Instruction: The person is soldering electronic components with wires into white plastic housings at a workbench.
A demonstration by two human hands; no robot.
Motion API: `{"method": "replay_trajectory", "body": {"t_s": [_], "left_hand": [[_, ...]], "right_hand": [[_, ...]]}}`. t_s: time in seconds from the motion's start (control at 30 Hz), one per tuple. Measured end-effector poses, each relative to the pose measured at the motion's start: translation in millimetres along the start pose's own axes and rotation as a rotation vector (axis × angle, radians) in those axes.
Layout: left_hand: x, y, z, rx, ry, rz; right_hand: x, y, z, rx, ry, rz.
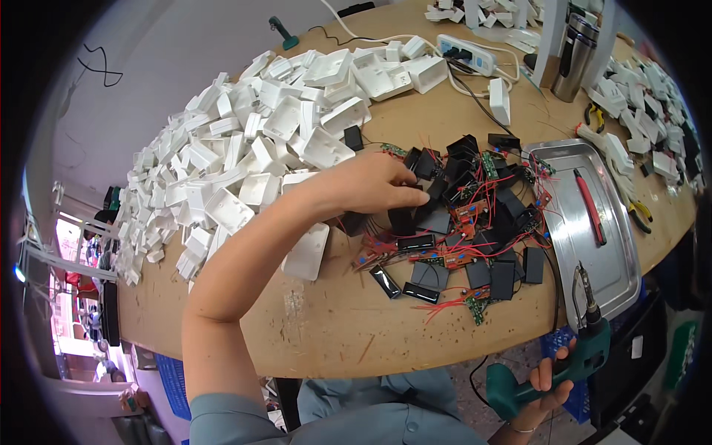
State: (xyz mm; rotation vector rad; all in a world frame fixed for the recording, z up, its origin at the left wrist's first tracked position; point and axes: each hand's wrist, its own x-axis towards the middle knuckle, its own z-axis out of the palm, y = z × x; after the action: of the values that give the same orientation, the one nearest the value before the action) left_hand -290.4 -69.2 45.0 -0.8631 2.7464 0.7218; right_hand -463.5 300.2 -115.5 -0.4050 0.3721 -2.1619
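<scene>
My left hand (378, 183) reaches into a jumble of black plastic cases (503, 279) and small circuit boards with red wires (469, 211). Its thumb and forefinger are bent around a black plastic piece (437, 190); the other fingers are mostly hidden. Low on the right, beyond the table edge, my right hand (547, 380) grips the handle of a green soldering gun (589, 350). The gun's metal tip points up, over the near end of a metal tray (629, 285).
White plastic housings (215, 159) are heaped across the left side. A red pen-like tool (589, 208) lies in the tray. Behind stand a power strip (466, 55) and a steel flask (575, 59). Yellow-handled pliers (639, 215) and more white parts (638, 104) lie at right.
</scene>
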Motion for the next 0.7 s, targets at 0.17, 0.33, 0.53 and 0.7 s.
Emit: {"method": "replay_trajectory", "body": {"t_s": [0.17,0.33,0.53,0.7], "left_hand": [[21.9,-40.8,-18.2,0.003,0.297,-0.165],[67.6,-97.6,-9.5,0.401,0.59,-0.16],[86.8,-89.1,13.7,0.406,0.156,-0.238],[54.9,-43.2,31.9,0.268,0.13,-0.116]], "right_hand": [[4.4,-3.1,-0.2,0.029,-0.061,0.054],[7.3,-2.0,8.5,0.031,-0.085,0.069],[5.2,-2.5,11.6,0.019,-0.034,0.059],[5.2,-5.1,18.5,0.006,-0.061,0.084]]}}
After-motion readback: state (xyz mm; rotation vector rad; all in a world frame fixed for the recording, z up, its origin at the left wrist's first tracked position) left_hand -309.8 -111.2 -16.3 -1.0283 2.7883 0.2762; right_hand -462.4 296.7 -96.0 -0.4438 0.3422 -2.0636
